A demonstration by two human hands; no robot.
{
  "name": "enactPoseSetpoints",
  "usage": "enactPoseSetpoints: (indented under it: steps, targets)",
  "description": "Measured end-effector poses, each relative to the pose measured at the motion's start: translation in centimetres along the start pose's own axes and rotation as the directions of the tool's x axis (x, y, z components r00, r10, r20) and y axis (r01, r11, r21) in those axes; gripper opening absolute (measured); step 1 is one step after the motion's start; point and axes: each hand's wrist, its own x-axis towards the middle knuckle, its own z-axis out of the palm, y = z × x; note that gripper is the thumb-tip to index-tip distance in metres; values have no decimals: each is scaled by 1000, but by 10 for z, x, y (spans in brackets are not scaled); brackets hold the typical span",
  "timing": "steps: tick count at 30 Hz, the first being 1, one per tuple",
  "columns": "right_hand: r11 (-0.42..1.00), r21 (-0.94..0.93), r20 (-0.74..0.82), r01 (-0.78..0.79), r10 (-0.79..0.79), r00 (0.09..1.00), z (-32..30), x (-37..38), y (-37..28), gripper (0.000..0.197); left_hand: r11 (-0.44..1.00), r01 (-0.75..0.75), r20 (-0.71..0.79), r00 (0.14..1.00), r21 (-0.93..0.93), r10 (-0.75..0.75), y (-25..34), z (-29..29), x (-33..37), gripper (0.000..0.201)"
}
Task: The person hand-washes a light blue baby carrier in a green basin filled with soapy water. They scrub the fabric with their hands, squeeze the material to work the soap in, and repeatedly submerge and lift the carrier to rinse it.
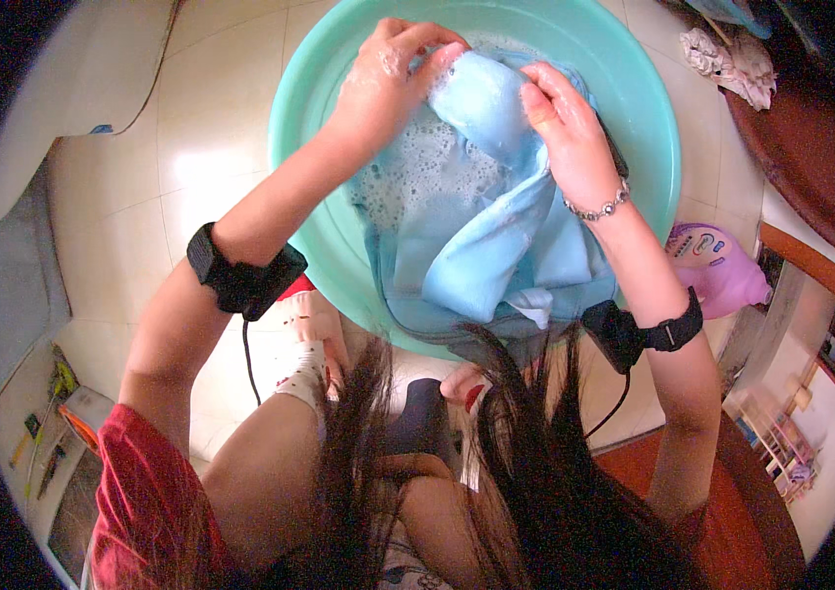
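Note:
A light blue fabric piece (489,236) with a broad strap-like length and darker edging lies wet in a round mint-green basin (294,128). White suds and bubbles (417,162) float on the water to its left. My left hand (388,81), wet and soapy, is closed on the raised end of the fabric at the far side. Opposite it, my right hand (575,133) grips the same raised part, thumb on top. The fabric is bunched between the two hands, and its lower part sinks into the basin. I cannot tell exactly what kind of item it is.
A pink-purple plastic bottle (717,270) lies on the floor against the basin's right side. Beyond it are a dark red-brown surface (810,167) and a crumpled pale cloth (729,67). My feet and legs are close to the basin's near rim. Long hair hangs into the lower view.

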Motion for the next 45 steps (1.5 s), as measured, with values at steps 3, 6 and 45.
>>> enactPoseSetpoints:
  steps: [3,6,45]
  targets:
    - [1000,-14,-106,12,-14,994,5,-8,-7,22,977,201,146,971,-66,-190,17,-1,-9,25]
    - [971,-162,-176,175,-203,963,7,0,3,24,802,537,273,838,-262,-472,45,-8,-13,32]
    - [962,-96,177,-255,269,947,20,-3,8,83,769,315,209,949,-557,-237,1,-2,17,31]
